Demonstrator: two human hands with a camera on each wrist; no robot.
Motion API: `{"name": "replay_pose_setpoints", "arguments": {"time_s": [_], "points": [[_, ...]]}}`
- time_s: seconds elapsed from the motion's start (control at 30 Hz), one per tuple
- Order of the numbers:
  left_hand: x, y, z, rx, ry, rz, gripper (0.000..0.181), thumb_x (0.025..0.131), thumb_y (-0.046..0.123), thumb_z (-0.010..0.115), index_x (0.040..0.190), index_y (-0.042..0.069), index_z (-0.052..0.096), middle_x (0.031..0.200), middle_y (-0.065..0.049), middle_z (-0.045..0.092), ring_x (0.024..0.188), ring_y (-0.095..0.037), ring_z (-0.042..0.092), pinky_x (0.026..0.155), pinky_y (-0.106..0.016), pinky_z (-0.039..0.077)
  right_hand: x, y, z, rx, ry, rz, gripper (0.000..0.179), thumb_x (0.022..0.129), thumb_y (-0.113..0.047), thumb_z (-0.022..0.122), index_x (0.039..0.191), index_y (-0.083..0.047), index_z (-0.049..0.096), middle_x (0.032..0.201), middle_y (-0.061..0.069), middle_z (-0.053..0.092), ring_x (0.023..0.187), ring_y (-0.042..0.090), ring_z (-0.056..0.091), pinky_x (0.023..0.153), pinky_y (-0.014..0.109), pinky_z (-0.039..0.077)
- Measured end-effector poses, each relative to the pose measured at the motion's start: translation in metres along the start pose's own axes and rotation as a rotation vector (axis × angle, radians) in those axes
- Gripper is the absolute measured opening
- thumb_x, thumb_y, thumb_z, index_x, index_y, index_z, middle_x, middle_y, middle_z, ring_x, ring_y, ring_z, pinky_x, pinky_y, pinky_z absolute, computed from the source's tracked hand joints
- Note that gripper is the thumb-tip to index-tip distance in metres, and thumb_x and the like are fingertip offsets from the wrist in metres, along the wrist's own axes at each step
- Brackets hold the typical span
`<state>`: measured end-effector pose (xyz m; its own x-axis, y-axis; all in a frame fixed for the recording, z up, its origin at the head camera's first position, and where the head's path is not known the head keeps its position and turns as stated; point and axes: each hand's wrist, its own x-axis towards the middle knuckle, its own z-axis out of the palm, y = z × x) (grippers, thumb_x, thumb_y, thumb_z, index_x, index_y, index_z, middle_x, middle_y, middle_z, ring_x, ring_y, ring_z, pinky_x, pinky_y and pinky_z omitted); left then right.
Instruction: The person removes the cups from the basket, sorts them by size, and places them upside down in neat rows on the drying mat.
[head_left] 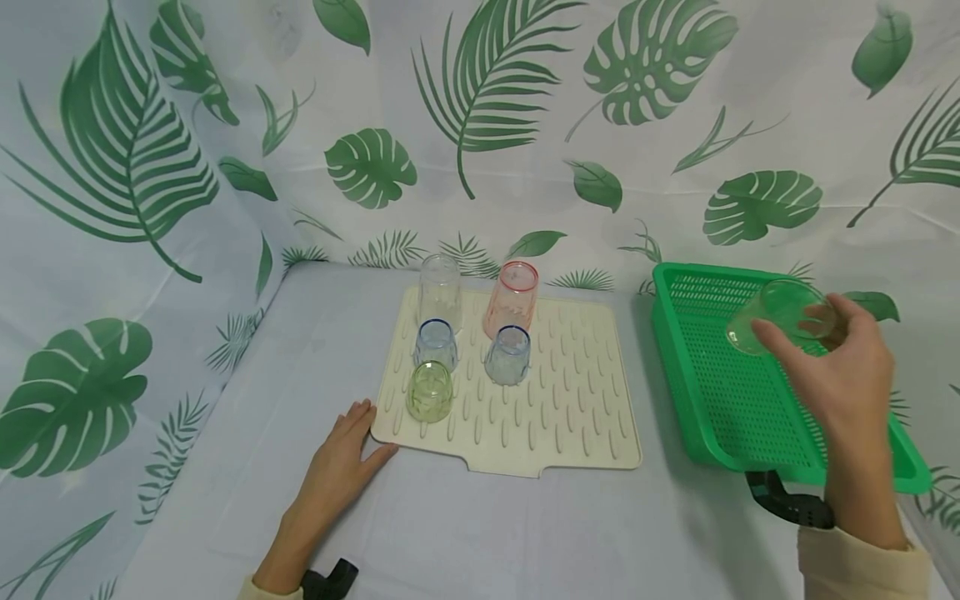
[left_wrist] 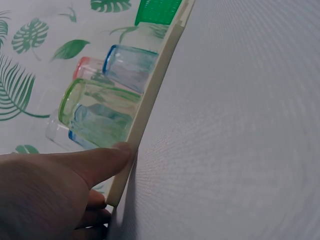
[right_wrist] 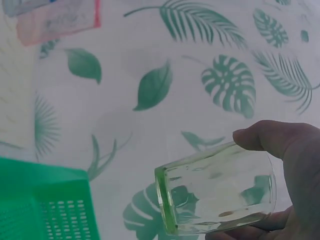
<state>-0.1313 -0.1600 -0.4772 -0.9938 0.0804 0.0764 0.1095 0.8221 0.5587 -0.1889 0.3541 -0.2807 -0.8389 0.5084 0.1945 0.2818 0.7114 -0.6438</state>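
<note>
My right hand (head_left: 847, 367) grips a clear glass with a green rim (right_wrist: 215, 190) above the green basket, the glass tipped on its side and its rim pointing away from the palm. At the front left corner of a cream ridged drying mat (head_left: 570, 408) rests my left hand (head_left: 341, 458). Its thumb touches the front edge and its fingers lie along the left side. On the mat's left half stand a green-tinted glass (head_left: 430, 393), two blue-rimmed glasses (head_left: 508, 358), a tall clear glass (head_left: 440, 292) and a pink glass with a red rim (head_left: 512, 304).
The green perforated basket (head_left: 678, 400) stands right of the mat, partly hidden by my right forearm. Behind everything hangs a white, leaf-printed sheet (head_left: 510, 192), which also covers the left side. A pale cloth (head_left: 555, 533) covers the table.
</note>
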Motion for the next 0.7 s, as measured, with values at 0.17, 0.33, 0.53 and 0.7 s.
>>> {"name": "replay_pose_setpoints", "arguments": {"time_s": [0.17,0.33,0.53,0.7], "points": [[0.0,0.001,0.0,0.002,0.004,-0.008,0.073,0.091,0.036,0.073,0.143,-0.008,0.049,0.153,-0.023,0.045,0.146,-0.038,0.038,0.123,-0.052,0.029,-0.014,-0.01,0.001,0.076,0.029,-0.051,0.08,0.086,-0.039,0.078,0.154,-0.027,0.038,0.115,-0.029,0.052,0.099,-0.018,0.039,0.104,0.014,0.037],[0.0,0.001,0.0,0.006,0.01,-0.008,0.072,0.091,0.036,0.074,0.142,-0.008,0.049,0.153,-0.023,0.045,0.146,-0.038,0.039,0.123,-0.052,0.029,-0.027,-0.018,0.006,0.162,0.045,-0.153,0.071,0.083,-0.027,0.083,0.146,-0.021,0.051,0.1,-0.033,0.05,0.099,-0.015,0.047,0.104,0.008,0.04],[0.0,0.002,0.0,0.004,0.013,-0.009,0.072,0.091,0.036,0.074,0.142,-0.008,0.049,0.153,-0.023,0.046,0.146,-0.039,0.039,0.123,-0.053,0.029,-0.043,-0.025,0.016,0.218,0.009,-0.239,0.074,0.08,-0.02,0.085,0.145,-0.019,0.051,0.102,-0.029,0.054,0.103,-0.013,0.05,0.104,0.006,0.04],[0.0,0.002,-0.001,0.002,0.009,-0.017,0.073,0.091,0.037,0.073,0.143,-0.008,0.049,0.153,-0.023,0.045,0.146,-0.039,0.038,0.123,-0.053,0.029,-0.058,-0.03,0.023,0.228,-0.018,-0.311,0.075,0.076,-0.017,0.088,0.143,-0.018,0.054,0.105,-0.029,0.056,0.106,-0.014,0.05,0.102,0.003,0.039]]}}
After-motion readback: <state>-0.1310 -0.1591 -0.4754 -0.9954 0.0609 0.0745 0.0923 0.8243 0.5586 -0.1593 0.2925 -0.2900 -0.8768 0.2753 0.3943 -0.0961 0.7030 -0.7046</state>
